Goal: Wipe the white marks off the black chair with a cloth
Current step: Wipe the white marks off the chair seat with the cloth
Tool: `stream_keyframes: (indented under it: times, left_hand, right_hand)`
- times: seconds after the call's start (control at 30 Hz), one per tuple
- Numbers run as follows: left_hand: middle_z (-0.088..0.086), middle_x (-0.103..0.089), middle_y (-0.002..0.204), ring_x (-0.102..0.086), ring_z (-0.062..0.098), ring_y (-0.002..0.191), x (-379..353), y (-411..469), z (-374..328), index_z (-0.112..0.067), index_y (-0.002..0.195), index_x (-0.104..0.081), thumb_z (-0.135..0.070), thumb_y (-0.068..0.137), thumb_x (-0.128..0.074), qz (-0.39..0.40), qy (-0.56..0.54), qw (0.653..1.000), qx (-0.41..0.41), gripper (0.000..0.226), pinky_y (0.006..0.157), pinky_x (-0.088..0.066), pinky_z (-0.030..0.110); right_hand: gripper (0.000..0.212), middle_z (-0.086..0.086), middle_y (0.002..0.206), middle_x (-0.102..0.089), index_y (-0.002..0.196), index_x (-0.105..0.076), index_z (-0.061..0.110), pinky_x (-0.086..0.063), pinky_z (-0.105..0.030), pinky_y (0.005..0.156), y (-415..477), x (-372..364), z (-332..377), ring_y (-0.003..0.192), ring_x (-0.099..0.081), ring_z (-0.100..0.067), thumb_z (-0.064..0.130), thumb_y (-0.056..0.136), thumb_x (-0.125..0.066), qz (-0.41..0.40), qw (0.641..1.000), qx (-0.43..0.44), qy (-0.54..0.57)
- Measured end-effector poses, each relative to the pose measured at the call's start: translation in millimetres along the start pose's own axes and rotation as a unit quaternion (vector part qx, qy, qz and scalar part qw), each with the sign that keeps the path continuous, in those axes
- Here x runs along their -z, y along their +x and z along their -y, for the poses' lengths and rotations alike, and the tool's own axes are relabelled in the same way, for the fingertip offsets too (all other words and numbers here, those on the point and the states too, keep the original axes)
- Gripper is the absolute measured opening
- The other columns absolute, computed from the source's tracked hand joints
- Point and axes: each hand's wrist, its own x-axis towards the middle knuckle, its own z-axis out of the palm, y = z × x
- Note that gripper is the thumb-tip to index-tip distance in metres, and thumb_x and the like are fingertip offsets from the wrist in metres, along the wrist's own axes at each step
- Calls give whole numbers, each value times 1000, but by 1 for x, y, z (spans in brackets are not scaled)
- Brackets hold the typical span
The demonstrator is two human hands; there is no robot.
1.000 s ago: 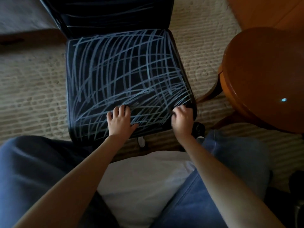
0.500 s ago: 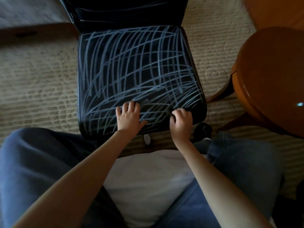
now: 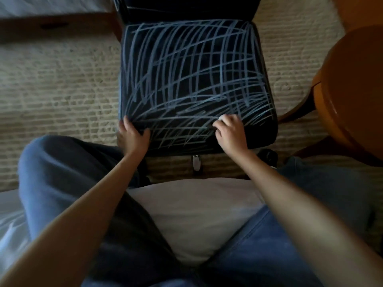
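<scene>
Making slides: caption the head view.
Left hand grips the black chair at a front corner; right hand, curled, rests on white marks.

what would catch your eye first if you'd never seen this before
The black chair seat, centre top, is covered edge to edge in crisscrossing white marks. At its near edge the left hand holds the front left corner, and the right hand rests with curled fingers on the seat; what it holds, if anything, is unclear. A round wooden table stands at the right edge.
</scene>
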Motion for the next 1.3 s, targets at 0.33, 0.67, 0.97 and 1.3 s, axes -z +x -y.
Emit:
stream_keyframes:
  times: [0.33,0.67,0.97,1.3]
  left_hand:
    - [1,-49,72,-50,22,74,5,4,49,0,102,-50,-18,99,-46,74,-253,961,80,18,66,-38,33]
    - [21,-59,116,-56,35,106,4,7,58,1,126,-49,-32,96,-50,117,-269,939,178,44,83,-44,36]
    - [19,-60,117,-58,32,107,5,10,63,1,124,-51,-34,91,-59,107,-313,922,203,49,85,-47,36]
    - [18,-61,116,-59,31,105,4,13,68,-1,122,-52,-37,90,-61,132,-325,912,212,49,81,-47,33]
  right_hand:
    - [12,-9,83,-59,77,-60,10,-38,-36,65,-42,-16,9,73,-49,-28,0,79,-53,69,965,251,-32]
    - [20,-10,85,-60,78,-64,10,-41,-34,59,-54,-26,38,71,-52,-29,5,77,-44,124,960,250,-39]
    - [7,-13,83,-59,79,-63,6,-47,-38,64,11,-14,60,77,-54,-30,0,79,-59,103,987,120,20]
    - [5,-17,85,-60,79,-64,5,-44,-36,61,-10,-19,58,72,-54,-31,1,77,-61,161,932,323,-20]
